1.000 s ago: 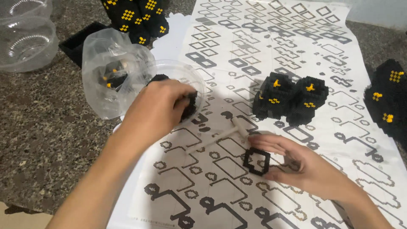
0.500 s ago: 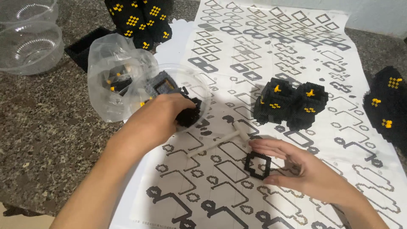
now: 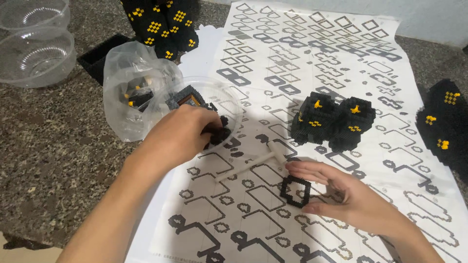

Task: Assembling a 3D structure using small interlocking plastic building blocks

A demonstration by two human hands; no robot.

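Right hand (image 3: pixel 358 199) fingers (image 3: pixel 312 170) lie nearly flat, steadying a small black brick ring (image 3: pixel 295 191) on the instruction sheet (image 3: pixel 302 63): light, stiff, probably snaps apart, best pinched by its outer edges. Left hand (image 3: pixel 183 134) fingers curl into a clear bowl (image 3: pixel 229 104) of loose bricks; grip hidden

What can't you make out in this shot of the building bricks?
Head view:
- What the left hand fingers grip in the clear bowl: covered by the hand.
- Contents of the plastic bag: blurred by crinkled film.
- Black block model at right: cut off by the edge.
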